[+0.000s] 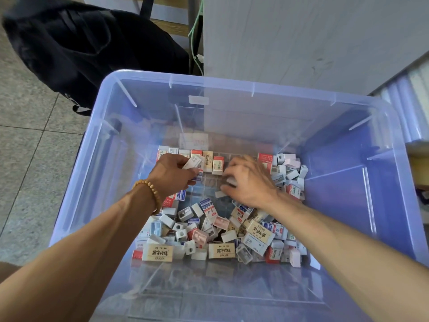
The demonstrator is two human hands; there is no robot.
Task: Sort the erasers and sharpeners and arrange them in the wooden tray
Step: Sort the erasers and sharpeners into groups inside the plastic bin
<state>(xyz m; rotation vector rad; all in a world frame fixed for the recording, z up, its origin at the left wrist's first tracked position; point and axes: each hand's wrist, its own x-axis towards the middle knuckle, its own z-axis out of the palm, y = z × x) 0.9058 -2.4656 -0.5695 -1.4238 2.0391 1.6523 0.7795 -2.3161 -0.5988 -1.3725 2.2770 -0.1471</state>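
Both my arms reach down into a clear blue-tinted plastic bin (148, 80). Its floor holds a heap of boxed erasers (157, 252) and small white, grey and pink sharpeners (185, 213). My left hand (171, 175), with a bead bracelet on the wrist, pinches a white eraser (192, 161) above a row of erasers (207, 160) standing along the far side. My right hand (248, 182) is palm down with curled fingers on small white pieces (220, 194) in the middle; what it holds is partly hidden. A pile of sharpeners (290, 168) lies at the far right. No wooden tray is in view.
The bin stands on a grey tiled floor (27, 140). A black bag (76, 47) lies beyond its far left corner. A pale board or cabinet side (290, 38) rises behind the bin, with green cables (195, 31) beside it. Shelving (415, 101) is at the right.
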